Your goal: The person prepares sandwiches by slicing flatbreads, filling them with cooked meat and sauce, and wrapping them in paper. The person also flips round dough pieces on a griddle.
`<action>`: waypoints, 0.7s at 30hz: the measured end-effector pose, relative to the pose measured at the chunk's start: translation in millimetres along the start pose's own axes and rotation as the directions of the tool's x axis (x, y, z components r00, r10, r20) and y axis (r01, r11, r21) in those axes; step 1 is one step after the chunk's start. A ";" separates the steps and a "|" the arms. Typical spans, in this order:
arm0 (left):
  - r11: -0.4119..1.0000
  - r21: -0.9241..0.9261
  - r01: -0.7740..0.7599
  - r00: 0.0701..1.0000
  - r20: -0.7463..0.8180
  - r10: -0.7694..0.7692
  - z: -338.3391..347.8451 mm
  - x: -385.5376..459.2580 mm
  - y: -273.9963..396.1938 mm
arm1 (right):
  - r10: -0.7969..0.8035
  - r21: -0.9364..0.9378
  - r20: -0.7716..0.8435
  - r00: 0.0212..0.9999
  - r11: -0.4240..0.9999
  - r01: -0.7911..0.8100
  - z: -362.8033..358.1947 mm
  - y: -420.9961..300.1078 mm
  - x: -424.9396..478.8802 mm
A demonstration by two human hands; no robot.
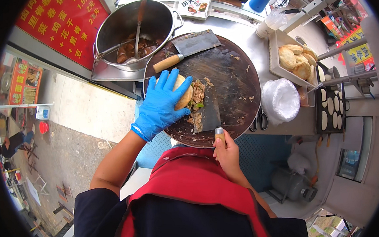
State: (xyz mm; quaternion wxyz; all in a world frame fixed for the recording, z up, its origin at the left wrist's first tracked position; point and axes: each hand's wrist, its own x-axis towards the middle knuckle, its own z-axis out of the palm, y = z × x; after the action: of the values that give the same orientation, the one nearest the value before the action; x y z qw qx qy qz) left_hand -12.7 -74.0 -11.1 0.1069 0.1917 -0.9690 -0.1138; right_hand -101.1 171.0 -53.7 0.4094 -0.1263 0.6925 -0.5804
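Observation:
My left hand, in a blue disposable glove, lies spread over a round flatbread on the dark round chopping board. Chopped meat with green pepper spills out at the bread's right side. My bare right hand grips the wooden handle of a cleaver at the board's near edge. Its blade lies flat, with chopped meat along its left edge and the bread close by. A second cleaver with a wooden handle rests across the far side of the board.
A steel pot of braised meat with a ladle stands at the far left. To the right are a roll of plastic bags, black-handled scissors, a tray of flatbreads and a griddle holding dough pieces. A gas cylinder lies below right.

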 end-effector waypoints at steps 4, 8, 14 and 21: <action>0.999 -0.009 -0.035 0.999 -0.011 0.035 -1.6 -1.0 -5.0 | 0.127 0.167 0.087 0.988 0.976 -0.140 -16.6 -14.9 12.8; 0.929 -0.370 -0.011 0.999 -0.034 -0.002 -17.0 0.0 -21.5 | 0.183 0.282 0.138 0.973 0.935 -0.216 -43.7 -28.7 11.0; 0.458 -0.846 0.275 0.961 0.229 -0.154 -38.3 -0.1 -30.2 | 0.114 0.066 0.238 0.964 0.989 -0.133 -18.5 -55.8 20.1; 0.994 0.035 -0.099 0.995 0.003 0.099 -5.8 -11.2 -0.9 | 0.116 0.016 0.327 0.938 0.992 -0.129 -6.9 -52.7 34.4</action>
State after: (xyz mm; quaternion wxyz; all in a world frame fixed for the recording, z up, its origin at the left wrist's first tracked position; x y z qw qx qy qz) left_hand -0.8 -71.4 -7.6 0.1086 0.1454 -0.9792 -0.0913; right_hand -143.6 138.0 -20.4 0.5555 -0.1693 0.6113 -0.5377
